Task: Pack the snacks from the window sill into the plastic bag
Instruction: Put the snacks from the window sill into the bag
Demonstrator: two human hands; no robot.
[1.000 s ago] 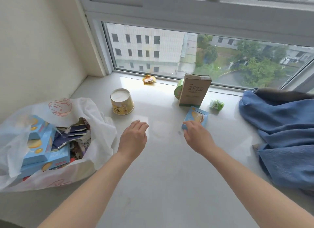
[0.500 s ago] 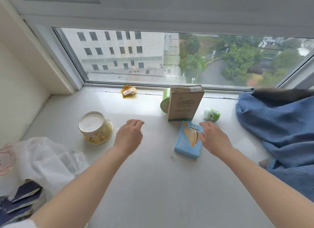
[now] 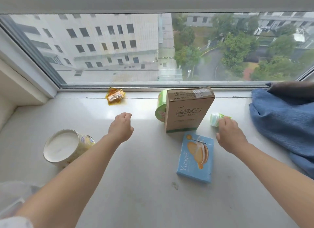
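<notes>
Small green-and-white bottle (image 3: 215,119) lying on its side on the window sill (image 3: 136,185), right of the brown box (image 3: 186,112). Right hand (image 3: 231,135) reaching, fingers loose, touching it. Left hand (image 3: 121,127) loosely curled, holding nothing. Probably light, smooth, rolls easily; best pinched around the middle.

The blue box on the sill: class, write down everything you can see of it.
The blue box is a flat, light-blue carton that looks like cardboard, printed with cream-filled sandwich biscuits and pale lettering along one side. It lies face up on the sill, closed, just in front of the upright brown box. Neither hand touches it; the right hand is beside its far corner.
</notes>
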